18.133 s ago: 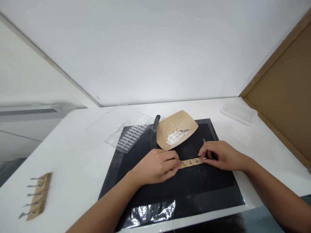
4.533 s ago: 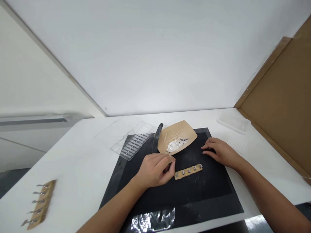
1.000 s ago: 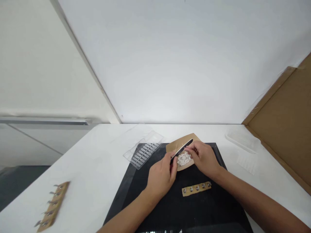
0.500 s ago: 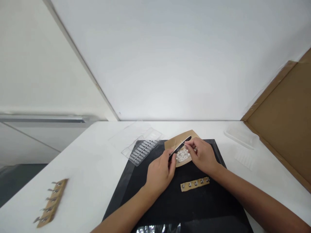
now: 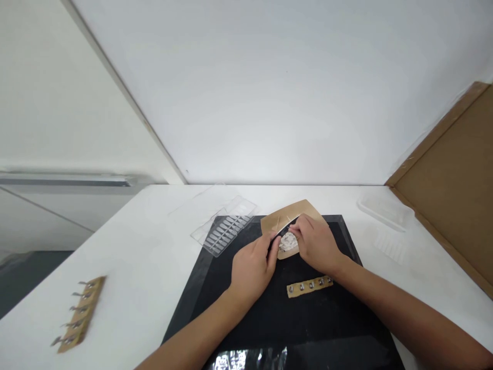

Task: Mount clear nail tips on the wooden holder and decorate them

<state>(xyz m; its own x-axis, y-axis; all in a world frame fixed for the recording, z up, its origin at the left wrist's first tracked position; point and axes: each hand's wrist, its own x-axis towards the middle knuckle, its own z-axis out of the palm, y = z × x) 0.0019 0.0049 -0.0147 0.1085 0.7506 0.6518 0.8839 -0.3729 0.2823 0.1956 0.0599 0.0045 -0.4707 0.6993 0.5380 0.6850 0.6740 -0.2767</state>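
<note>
A slim black strip with a pale edge (image 5: 284, 229) is held above a brown paper sheet (image 5: 289, 209) that bears a heap of small white pieces (image 5: 288, 242). My left hand (image 5: 252, 267) grips the strip's lower left end between thumb and fingers. At the upper right end, the fingers of my right hand (image 5: 316, 243) are closed on the strip; whether they also pinch something small is hidden. Nearer to me, a tan bar with several metal studs (image 5: 310, 286) lies on the black mat (image 5: 277, 324).
A clear tray of nail-shaped pieces (image 5: 227, 232) overlaps the mat's back left corner. Another tan bar with upright metal pegs (image 5: 82, 314) stands far left on the white table (image 5: 146, 267). At right are a clear lid (image 5: 385, 210) and a cardboard panel (image 5: 450, 190).
My right hand has shifted slightly left along the strip, and its fingers now cover the strip's upper end. The whole view has moved a little.
</note>
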